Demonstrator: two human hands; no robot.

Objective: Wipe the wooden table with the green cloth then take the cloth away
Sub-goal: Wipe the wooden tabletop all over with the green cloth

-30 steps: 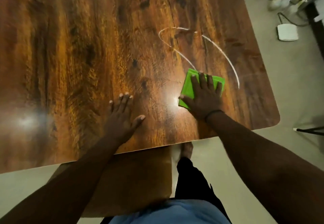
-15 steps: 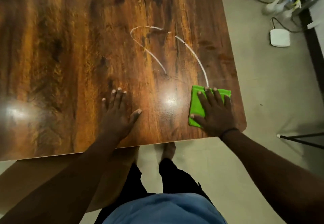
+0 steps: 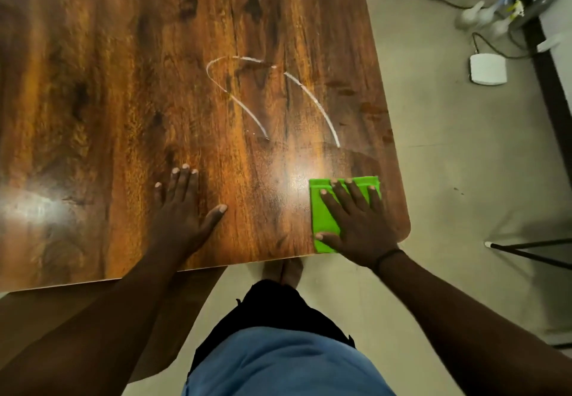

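The wooden table [image 3: 108, 101] fills the upper left of the head view, glossy with dark grain. A folded green cloth [image 3: 323, 220] lies flat near the table's near right corner. My right hand [image 3: 356, 225] presses down on the cloth with fingers spread. My left hand [image 3: 181, 210] rests flat on the bare wood near the front edge, fingers apart, holding nothing. White curved marks [image 3: 312, 104] run across the wood beyond the cloth, ending just above a wiped, smeared patch.
The table's right edge and rounded corner are just right of the cloth. On the floor at the right lie a white box with a cable [image 3: 488, 69], white objects [image 3: 476, 16] and a black stand leg [image 3: 532, 248]. A brown surface [image 3: 46, 312] lies under the front edge.
My right hand has slid the cloth toward me and to the right, from the lower end of the white marks to the near right corner. The lower part of the right mark is gone.
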